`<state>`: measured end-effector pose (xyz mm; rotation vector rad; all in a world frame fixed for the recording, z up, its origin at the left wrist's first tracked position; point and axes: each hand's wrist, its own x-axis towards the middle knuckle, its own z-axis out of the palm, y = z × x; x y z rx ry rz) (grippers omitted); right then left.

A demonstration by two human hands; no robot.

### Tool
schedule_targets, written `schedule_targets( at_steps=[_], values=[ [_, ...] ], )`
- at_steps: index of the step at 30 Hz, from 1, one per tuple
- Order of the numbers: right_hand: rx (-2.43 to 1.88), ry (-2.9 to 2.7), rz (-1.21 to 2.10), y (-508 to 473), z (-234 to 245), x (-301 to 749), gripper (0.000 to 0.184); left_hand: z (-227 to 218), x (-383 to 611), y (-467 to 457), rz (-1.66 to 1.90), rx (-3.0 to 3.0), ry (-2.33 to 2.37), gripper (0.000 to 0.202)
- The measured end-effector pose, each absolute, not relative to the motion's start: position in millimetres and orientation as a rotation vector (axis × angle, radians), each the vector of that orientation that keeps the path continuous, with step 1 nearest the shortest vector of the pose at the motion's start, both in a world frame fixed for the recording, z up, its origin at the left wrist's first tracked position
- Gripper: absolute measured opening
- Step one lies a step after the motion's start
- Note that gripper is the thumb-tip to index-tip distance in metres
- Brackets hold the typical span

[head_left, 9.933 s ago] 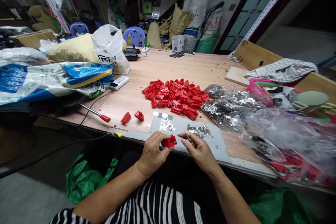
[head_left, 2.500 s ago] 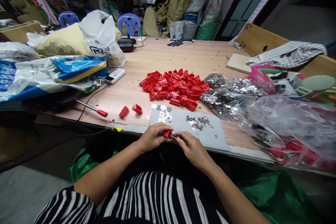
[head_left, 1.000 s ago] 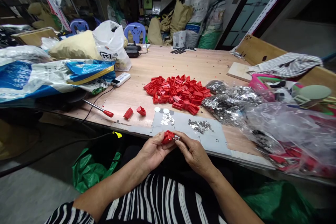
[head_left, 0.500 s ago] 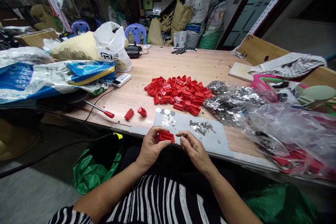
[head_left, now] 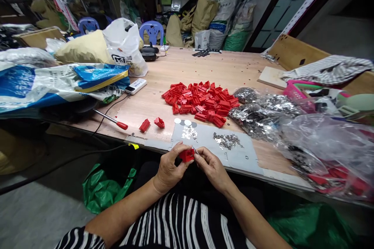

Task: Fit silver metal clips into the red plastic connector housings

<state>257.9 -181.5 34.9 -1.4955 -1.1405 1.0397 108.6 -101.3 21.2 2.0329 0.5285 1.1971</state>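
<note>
Left hand (head_left: 171, 165) pinches a boxy red plastic part (head_left: 187, 156), 6 o'clock from the red plastic heap (head_left: 201, 102); right hand (head_left: 212, 167) pinches a thin metal tool (head_left: 196, 151), part's 2 o'clock. Fitting, I'd guess; next needs steady aim.

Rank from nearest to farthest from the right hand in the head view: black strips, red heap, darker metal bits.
1. Darker metal bits: on the grey mat, beyond the right hand.
2. Red heap: behind the mat.
3. Black strips: near the far edge of the table.
</note>
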Motion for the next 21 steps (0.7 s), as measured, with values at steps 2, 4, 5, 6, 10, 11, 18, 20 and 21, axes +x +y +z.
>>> schedule_targets(
  at_steps=[2, 4, 5, 6, 10, 11, 18, 20, 21],
  values=[
    [-1.494, -1.114, 1.066, -179, 35, 258, 0.029, 20, 108, -101, 1.193, 2.038, 0.533, 0.039],
    [-1.494, -1.084, 1.103, -177, 35, 258, 0.031, 20, 108, -101, 1.186, 2.031, 0.525, 0.039],
    [-1.492, -1.068, 1.126, -176, 34, 258, 0.032, 20, 107, -102, 1.178, 2.015, 0.524, 0.04],
    [-1.487, -1.051, 1.15, -176, 34, 259, 0.032, 21, 107, -102, 1.161, 1.988, 0.53, 0.039],
    [-1.461, -1.002, 1.234, -174, 34, 261, 0.033, 24, 106, -104, 1.062, 1.794, 0.591, 0.037],
    [-1.456, -0.993, 1.25, -174, 35, 261, 0.034, 25, 106, -105, 1.043, 1.749, 0.601, 0.037],
    [-1.448, -0.946, 1.296, -172, 37, 258, 0.036, 23, 107, -105, 1.019, 1.757, 0.638, 0.038],
    [-1.478, -1.007, 1.269, -171, 36, 259, 0.033, 22, 105, -102, 1.025, 1.826, 0.637, 0.036],
    [-1.502, -1.05, 1.241, -170, 36, 260, 0.031, 21, 104, -99, 1.041, 1.86, 0.644, 0.034]
  ],
)
